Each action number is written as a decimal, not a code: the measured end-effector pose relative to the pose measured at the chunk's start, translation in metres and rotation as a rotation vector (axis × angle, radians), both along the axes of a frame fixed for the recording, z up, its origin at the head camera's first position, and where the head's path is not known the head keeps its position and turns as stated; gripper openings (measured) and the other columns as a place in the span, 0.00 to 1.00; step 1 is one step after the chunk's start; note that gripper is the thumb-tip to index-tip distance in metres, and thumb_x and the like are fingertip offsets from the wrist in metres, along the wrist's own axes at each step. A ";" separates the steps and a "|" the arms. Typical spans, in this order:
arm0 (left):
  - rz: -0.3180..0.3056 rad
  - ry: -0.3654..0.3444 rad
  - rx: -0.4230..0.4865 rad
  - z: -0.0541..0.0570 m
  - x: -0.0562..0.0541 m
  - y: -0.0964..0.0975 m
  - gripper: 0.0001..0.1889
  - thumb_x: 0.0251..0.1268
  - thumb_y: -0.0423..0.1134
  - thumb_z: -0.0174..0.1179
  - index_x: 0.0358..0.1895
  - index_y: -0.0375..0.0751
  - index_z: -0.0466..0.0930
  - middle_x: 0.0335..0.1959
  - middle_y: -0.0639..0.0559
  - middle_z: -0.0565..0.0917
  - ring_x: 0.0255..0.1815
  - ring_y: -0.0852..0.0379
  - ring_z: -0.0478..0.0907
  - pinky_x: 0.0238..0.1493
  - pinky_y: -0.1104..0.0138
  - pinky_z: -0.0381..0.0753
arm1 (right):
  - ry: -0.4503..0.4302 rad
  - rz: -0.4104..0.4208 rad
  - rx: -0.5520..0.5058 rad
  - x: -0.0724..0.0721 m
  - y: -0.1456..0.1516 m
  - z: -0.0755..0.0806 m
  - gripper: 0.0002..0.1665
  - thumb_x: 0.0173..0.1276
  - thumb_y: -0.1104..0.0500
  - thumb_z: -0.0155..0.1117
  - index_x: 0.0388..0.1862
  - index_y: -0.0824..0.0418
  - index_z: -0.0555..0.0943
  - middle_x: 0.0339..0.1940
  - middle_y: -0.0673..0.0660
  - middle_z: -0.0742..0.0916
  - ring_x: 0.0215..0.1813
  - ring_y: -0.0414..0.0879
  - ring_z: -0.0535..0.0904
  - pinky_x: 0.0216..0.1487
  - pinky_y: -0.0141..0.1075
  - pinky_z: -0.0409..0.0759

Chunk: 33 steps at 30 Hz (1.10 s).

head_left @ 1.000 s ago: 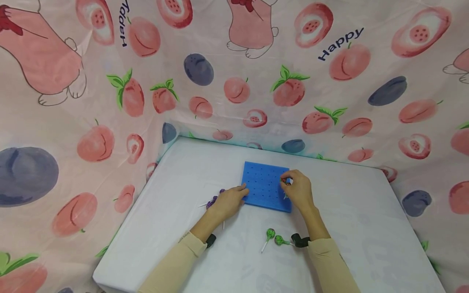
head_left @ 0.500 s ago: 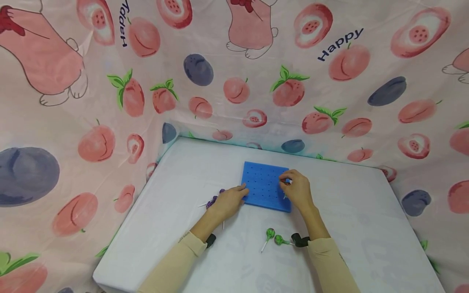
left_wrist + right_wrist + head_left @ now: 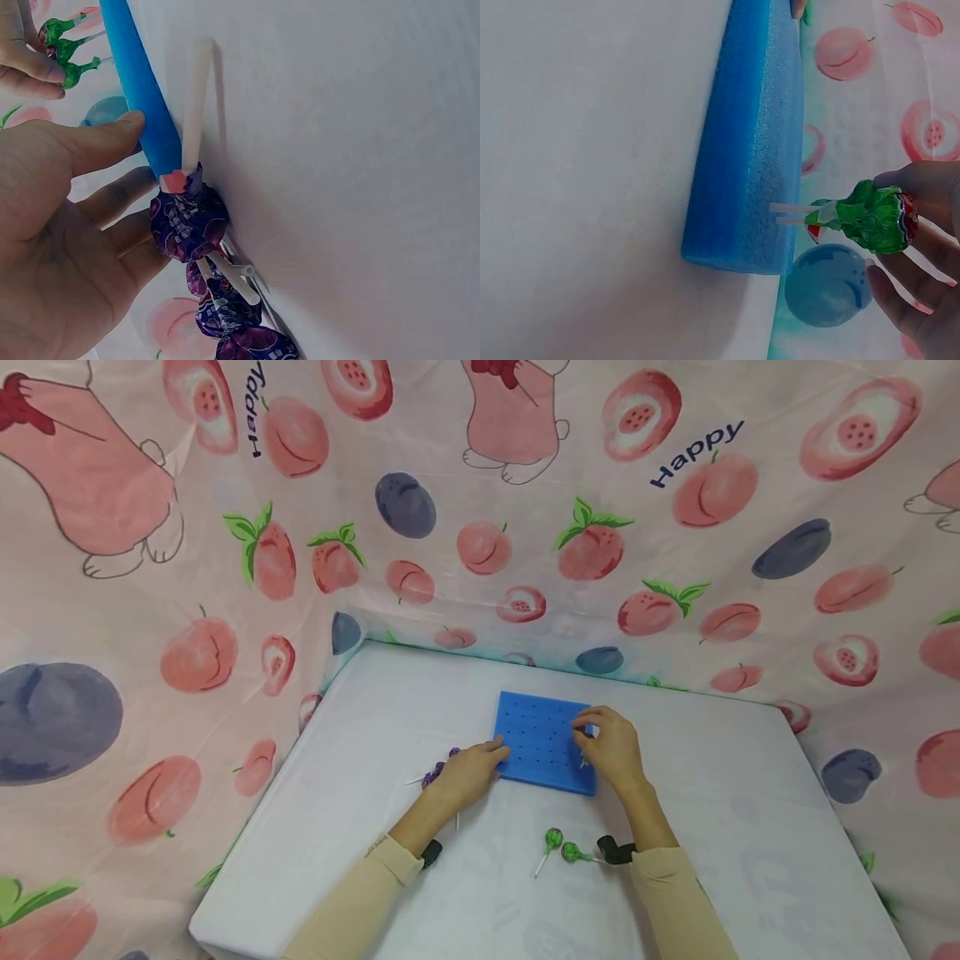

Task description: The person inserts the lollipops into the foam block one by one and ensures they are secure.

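Note:
A blue foam board (image 3: 528, 735) with rows of small holes lies on the white table. My left hand (image 3: 471, 774) rests against its left edge, thumb and fingertips touching the foam. Purple-wrapped lollipops (image 3: 187, 225) lie beside that hand, partly hidden under it in the head view. At the board's right side my right hand (image 3: 615, 747) has its fingers around a green-wrapped lollipop (image 3: 885, 221). Several green lollipops (image 3: 79, 73) stand there with their sticks toward the foam; they overlap in the right wrist view, and the fingers cover most of them in the head view.
Two green lollipops (image 3: 553, 837) lie loose on the table in front of the board, one beside the right wrist's dark camera (image 3: 615, 850). A fruit-print cloth (image 3: 487, 552) hangs behind and beside the table (image 3: 420, 685).
The right hand's fingers have shifted slightly, and the lollipop wrapper between them now shows less in the head view. The left hand and the board stay where they were.

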<state>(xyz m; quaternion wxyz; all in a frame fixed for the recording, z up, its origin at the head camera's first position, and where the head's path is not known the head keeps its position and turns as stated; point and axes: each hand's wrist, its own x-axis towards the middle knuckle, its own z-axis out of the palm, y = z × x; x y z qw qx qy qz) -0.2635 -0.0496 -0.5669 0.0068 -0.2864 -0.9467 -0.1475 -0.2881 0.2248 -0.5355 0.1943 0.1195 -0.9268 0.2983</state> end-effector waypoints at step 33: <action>-0.009 0.011 0.008 0.000 0.001 0.000 0.16 0.76 0.37 0.64 0.63 0.46 0.80 0.75 0.43 0.73 0.70 0.45 0.78 0.59 0.52 0.85 | 0.127 0.089 -0.041 0.037 -0.007 0.026 0.07 0.61 0.66 0.80 0.39 0.62 0.92 0.46 0.57 0.91 0.55 0.56 0.84 0.54 0.56 0.83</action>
